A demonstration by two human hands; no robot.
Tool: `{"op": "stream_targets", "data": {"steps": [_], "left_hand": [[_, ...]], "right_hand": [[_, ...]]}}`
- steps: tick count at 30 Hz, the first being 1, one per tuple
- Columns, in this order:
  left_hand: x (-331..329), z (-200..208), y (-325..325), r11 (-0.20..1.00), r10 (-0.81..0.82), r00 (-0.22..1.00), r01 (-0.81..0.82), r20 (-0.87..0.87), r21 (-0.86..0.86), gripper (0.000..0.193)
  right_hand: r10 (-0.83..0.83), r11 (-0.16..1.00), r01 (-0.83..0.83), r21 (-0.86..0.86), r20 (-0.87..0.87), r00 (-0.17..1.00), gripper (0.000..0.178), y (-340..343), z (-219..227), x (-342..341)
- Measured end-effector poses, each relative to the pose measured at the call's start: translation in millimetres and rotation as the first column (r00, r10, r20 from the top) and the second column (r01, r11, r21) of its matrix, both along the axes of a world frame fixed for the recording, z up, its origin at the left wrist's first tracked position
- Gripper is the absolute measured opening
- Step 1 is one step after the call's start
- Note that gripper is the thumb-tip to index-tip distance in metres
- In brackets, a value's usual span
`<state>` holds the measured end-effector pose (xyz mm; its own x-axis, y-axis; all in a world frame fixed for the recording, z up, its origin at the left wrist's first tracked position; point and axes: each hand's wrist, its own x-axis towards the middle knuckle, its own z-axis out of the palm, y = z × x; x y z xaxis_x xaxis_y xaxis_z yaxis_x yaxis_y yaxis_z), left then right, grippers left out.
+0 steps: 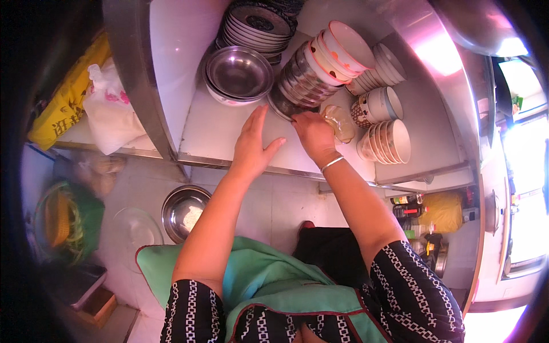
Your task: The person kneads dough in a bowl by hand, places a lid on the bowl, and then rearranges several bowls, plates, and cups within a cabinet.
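Inside the shelf, a tall stack of metal bowls (307,80) leans to the right, with white orange-rimmed bowls (350,46) at its top. At the stack's lower rim, my right hand (314,136) has its fingers curled over the edge of the bottom metal bowl (289,110); its fingertips are partly hidden. My left hand (253,140) is open, thumb apart, holding nothing. Its fingertips point toward a wide metal bowl (240,73) nested in a white one. An amber-tinted glass dish (339,123) sits just right of my right hand.
Dark-patterned plates (260,23) are stacked behind the wide bowl. Several cups and bowls (389,142) stand at right. The shelf's metal front edge (257,166) runs below my hands. On the floor are a metal basin (186,211) and a green bag (80,217). Bottles (409,211) stand lower right.
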<state>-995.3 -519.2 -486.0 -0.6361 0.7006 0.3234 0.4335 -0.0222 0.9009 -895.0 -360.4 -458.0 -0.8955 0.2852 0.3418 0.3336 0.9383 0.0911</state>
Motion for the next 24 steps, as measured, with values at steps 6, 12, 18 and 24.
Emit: {"op": "stream_targets", "data": {"steps": [6,12,18,24], "left_hand": [[3.7,-7.5,1.8,0.999,0.029,0.998,-0.028,-0.056,0.024,0.074],[4.7,-5.6,-2.9,0.999,0.031,0.998,-0.031,-0.051,-0.004,0.071],[2.1,-8.6,-6.5,1.0,0.021,0.999,-0.021,-0.031,-0.01,0.072],[-0.5,-22.9,-5.5,1.0,0.012,1.0,-0.012,-0.019,-0.004,0.071]], "right_hand": [[-0.017,1.0,0.017,0.009,-0.004,1.0,0.015,35.9,-3.6,-23.1],[-0.169,0.984,0.155,0.091,0.182,0.969,0.023,62.2,5.2,-52.7],[-0.251,0.962,0.206,0.18,0.28,0.927,0.025,87.7,12.5,-78.8],[-0.275,0.929,0.195,0.314,0.237,0.932,0.024,140.1,-1.6,-102.4]]}}
